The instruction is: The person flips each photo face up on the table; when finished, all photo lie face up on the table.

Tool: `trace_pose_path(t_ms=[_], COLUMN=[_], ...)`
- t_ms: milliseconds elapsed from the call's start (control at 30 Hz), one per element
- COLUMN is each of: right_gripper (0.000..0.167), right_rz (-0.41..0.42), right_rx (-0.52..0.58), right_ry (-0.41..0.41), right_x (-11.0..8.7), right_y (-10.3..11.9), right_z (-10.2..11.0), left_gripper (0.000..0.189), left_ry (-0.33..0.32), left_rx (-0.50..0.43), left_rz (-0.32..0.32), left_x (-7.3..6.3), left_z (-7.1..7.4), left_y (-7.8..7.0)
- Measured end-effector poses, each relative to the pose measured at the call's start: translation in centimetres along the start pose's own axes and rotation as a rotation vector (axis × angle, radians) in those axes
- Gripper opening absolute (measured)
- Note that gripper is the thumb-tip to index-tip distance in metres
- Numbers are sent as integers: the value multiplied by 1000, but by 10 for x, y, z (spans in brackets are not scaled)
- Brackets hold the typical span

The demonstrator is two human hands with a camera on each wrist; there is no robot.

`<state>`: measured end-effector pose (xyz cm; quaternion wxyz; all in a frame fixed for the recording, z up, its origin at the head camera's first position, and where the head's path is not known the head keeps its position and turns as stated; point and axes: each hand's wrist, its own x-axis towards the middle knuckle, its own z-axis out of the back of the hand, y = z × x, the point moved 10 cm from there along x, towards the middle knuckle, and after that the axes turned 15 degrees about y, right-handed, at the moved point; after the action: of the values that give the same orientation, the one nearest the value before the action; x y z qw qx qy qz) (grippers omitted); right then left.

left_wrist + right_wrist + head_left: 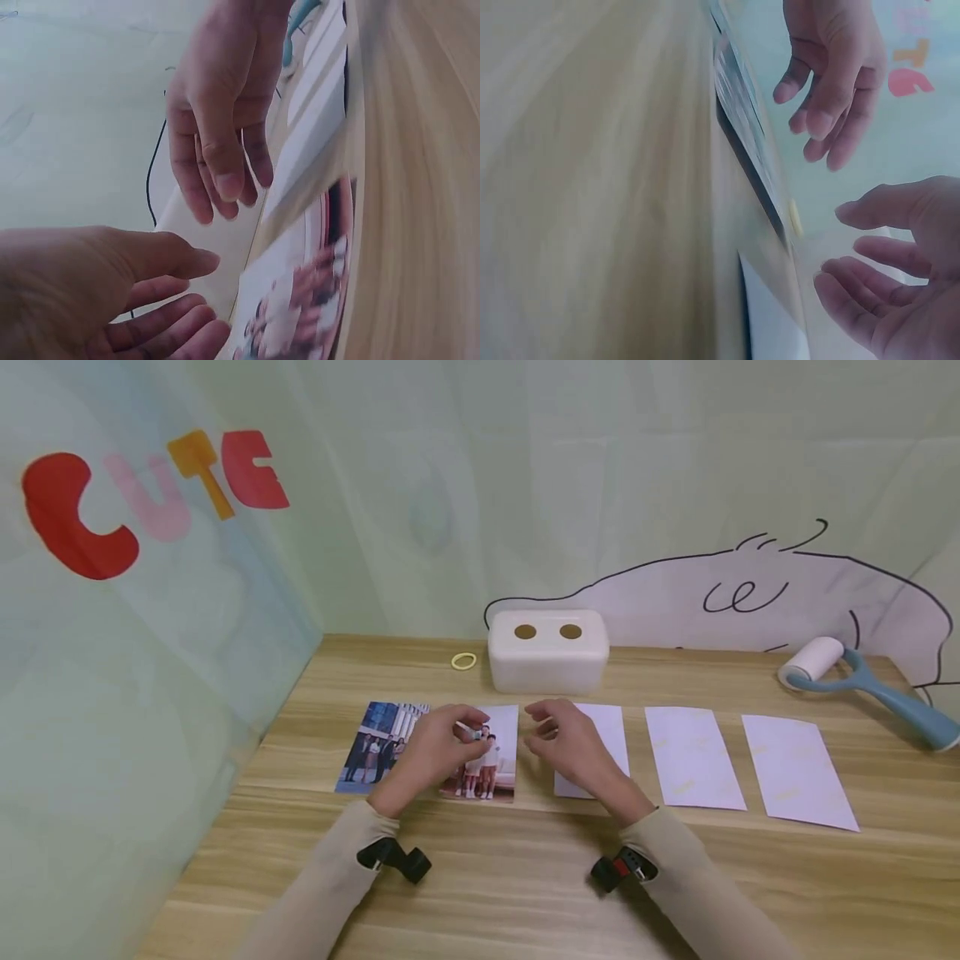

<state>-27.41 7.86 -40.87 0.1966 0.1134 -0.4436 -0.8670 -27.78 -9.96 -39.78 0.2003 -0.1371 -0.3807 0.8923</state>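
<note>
My left hand [435, 743] hovers over a family photo [504, 768], its fingers loosely bent with nothing between them. Facing it, my right hand [570, 747] hangs above the left edge of a white, blank-looking card [611, 735] and also holds nothing. Both wrist views show a gap between the left hand [157, 300] and the right hand [225, 112], and both are raised off the table. To the left of the family photo lies a photo of people in dark clothes [371, 752], partly covered by my left hand.
Two more white cards [693, 756] [798, 768] lie to the right in the row. Behind stand a white box with two round holes [549, 668] and a yellow ring [463, 662]. A blue-handled lint roller [862, 677] rests at the back right of the wooden table [525, 893].
</note>
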Motion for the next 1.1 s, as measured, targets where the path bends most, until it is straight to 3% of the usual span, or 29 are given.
trace_pose_path(t_ms=[233, 433, 867, 1100], right_gripper=[38, 38, 41, 42], right_rz=[18, -57, -182, -212], right_rx=[19, -31, -90, -102], right_ry=[-52, -45, -44, -47], right_x=[-11, -22, -43, -48], right_y=[-14, -29, -57, -69], right_z=[28, 47, 74, 80], left_gripper=[32, 35, 50, 57], left_ry=[7, 42, 186, 202], left_rx=[-14, -52, 42, 118], left_rz=[-83, -141, -143, -163], left_x=[12, 20, 37, 42], left_z=[-18, -33, -78, -90], left_y=[-28, -47, -66, -74])
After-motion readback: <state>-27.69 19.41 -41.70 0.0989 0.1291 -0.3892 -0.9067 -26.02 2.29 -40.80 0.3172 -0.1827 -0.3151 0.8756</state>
